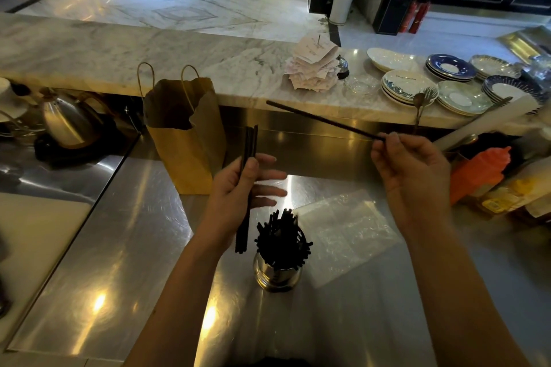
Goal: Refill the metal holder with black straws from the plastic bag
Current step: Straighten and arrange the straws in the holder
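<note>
A single black straw point(322, 120) is pinched near one end between the thumb and fingertips of the right hand point(413, 176), the remaining fingers curled loosely; the straw slants up and away to the left, out over the steel counter point(119, 247). A small bundle of straws point(248, 176) is clamped by the left hand point(238, 191), the thumb pressed across it while the other fingers are stretched out almost flat, so the bundle stands nearly upright with its ends showing above and below the hand.

The step in hand appears to be the feeding of loose straws into the metal holder point(275, 272), which stands on the counter just below and between the hands and is already crowded with straws point(281, 237) fanning outward. To be done well, the single straw should be turned upright first, its lower end aimed at a gap among those already standing, and then lowered rather than dropped, so that none are knocked out. The bundle could be squared at its ends and slid in together at the looser side.

The clear plastic bag point(348, 232) lies flat just to the right of the holder and looks emptied. A brown paper bag point(185, 140) stands beyond the left hand.
</note>
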### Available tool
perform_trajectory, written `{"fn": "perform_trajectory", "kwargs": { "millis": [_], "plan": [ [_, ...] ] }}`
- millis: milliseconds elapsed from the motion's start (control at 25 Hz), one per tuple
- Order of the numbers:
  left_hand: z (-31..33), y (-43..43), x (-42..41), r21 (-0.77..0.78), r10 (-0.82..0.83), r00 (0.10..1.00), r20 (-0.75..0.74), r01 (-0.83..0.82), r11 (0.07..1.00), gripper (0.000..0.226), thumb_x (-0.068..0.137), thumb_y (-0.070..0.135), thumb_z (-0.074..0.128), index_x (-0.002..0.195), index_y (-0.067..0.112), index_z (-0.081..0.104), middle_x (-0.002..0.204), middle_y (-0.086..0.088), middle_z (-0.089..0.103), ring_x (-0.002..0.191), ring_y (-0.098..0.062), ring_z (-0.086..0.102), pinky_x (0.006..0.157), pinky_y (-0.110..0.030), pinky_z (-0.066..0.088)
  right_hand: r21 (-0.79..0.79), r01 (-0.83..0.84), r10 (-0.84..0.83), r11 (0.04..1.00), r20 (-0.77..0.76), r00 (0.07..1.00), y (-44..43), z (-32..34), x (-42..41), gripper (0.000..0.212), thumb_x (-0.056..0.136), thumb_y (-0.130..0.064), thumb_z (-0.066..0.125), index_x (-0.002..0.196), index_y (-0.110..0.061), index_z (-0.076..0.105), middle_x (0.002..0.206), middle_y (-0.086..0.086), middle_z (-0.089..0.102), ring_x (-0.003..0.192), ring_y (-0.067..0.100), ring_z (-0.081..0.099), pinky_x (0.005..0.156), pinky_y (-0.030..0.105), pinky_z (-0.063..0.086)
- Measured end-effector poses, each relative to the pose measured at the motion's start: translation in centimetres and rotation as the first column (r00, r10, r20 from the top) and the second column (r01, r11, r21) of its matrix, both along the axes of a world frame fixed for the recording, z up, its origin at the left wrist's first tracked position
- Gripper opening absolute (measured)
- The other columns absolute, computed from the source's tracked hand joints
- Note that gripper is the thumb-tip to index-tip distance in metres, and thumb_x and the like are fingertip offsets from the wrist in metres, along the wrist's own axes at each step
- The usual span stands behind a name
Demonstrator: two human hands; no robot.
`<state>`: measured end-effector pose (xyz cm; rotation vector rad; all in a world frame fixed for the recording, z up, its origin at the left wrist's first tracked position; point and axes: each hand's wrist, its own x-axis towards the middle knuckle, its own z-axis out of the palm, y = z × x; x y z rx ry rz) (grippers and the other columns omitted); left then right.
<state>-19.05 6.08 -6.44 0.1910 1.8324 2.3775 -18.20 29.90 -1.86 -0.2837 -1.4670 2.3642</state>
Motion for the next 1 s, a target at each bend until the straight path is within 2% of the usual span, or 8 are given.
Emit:
{"fn": "perform_trajectory", "kwargs": {
  "millis": [120,200,280,400,560,760,880,1000],
  "plan": [
    [0.4,1.5,-0.1,0.098,0.069,0.997,-0.029,-0.066,0.993,0.032,0.094,0.033,0.041,0.112,0.016,0.061,0.107,-0.004,0.075,0.101,-0.022,0.071,0.080,-0.028,0.057,-0.086,-0.118,0.124,0.989,0.070,0.990,-2.9,-2.4,1.2,0.011,0.066,-0.005,0.067,0.077,-0.008,0.065,0.080,0.005,0.072,0.075,0.014,0.070,0.074,0.023,0.057],
    [0.6,2.6,0.0,0.157,0.103,0.993,-0.055,-0.093,0.983,0.030,0.095,0.029,0.042,0.114,0.017,0.061,0.110,-0.003,0.074,0.108,-0.020,0.068,0.088,-0.029,0.055,-0.025,-0.201,0.202,0.979,0.118,0.972,-5.0,-4.3,2.2,0.009,0.062,-0.005,0.071,0.069,-0.011,0.068,0.077,0.007,0.073,0.075,0.018,0.071,0.073,0.027,0.057],
    [0.5,3.1,0.0,0.183,0.124,0.989,-0.086,-0.107,0.977,0.028,0.099,0.022,0.039,0.117,0.017,0.060,0.112,-0.006,0.072,0.111,-0.021,0.067,0.091,-0.030,0.054,0.067,-0.273,0.260,0.960,0.160,0.952,-6.4,-5.9,3.0,0.012,0.065,-0.004,0.074,0.074,-0.004,0.066,0.077,0.011,0.073,0.076,0.024,0.072,0.074,0.030,0.058],
    [0.2,3.2,0.1,0.136,0.145,0.985,-0.096,-0.131,0.982,0.029,0.103,0.019,0.036,0.119,0.014,0.059,0.108,-0.007,0.073,0.104,-0.023,0.070,0.090,-0.033,0.055,0.300,-0.358,0.291,0.884,0.245,0.925,-7.1,-7.5,3.3,0.012,0.076,-0.001,0.075,0.082,0.002,0.064,0.079,0.014,0.073,0.076,0.025,0.073,0.071,0.029,0.058],
    [-0.2,3.0,0.2,0.053,0.169,0.976,-0.138,-0.163,0.985,0.023,0.103,0.017,0.037,0.106,0.014,0.060,0.084,0.000,0.072,0.078,-0.016,0.069,0.077,-0.029,0.056,0.579,-0.534,0.369,0.616,0.387,0.845,-7.0,-7.9,2.7,0.012,0.080,-0.010,0.075,0.089,-0.015,0.068,0.085,0.001,0.074,0.082,0.009,0.071,0.079,0.028,0.057],
    [-1.1,3.0,0.4,-0.168,-0.025,0.967,-0.252,-0.018,0.986,0.020,0.102,0.016,0.039,0.101,0.011,0.058,0.075,0.001,0.064,0.071,-0.016,0.064,0.070,-0.027,0.054,0.711,-0.316,0.286,0.628,0.167,0.944,-5.4,-4.6,1.2,0.034,0.090,-0.026,0.063,0.124,-0.025,0.058,0.104,-0.010,0.067,0.091,0.009,0.066,0.075,0.025,0.057],
    [-2.2,3.7,1.0,-0.275,-0.153,0.943,-0.296,0.070,0.959,0.021,0.102,0.023,0.041,0.110,0.025,0.060,0.080,0.004,0.066,0.073,-0.015,0.066,0.070,-0.034,0.055,0.761,-0.312,0.374,0.569,0.099,0.922,-5.4,-2.9,0.9,0.031,0.091,-0.026,0.062,0.121,-0.019,0.061,0.094,-0.005,0.066,0.074,0.024,0.065,0.065,0.035,0.058],
    [-3.3,4.1,1.2,-0.356,-0.195,0.935,-0.295,0.081,0.931,0.020,0.101,0.031,0.041,0.108,0.035,0.059,0.088,0.013,0.066,0.083,-0.012,0.065,0.076,-0.030,0.054,0.801,-0.242,0.328,0.548,0.060,0.943,-5.4,-2.8,0.9,0.020,0.089,-0.018,0.065,0.108,-0.017,0.067,0.090,-0.008,0.066,0.074,0.018,0.066,0.067,0.038,0.059]
  ]
}}
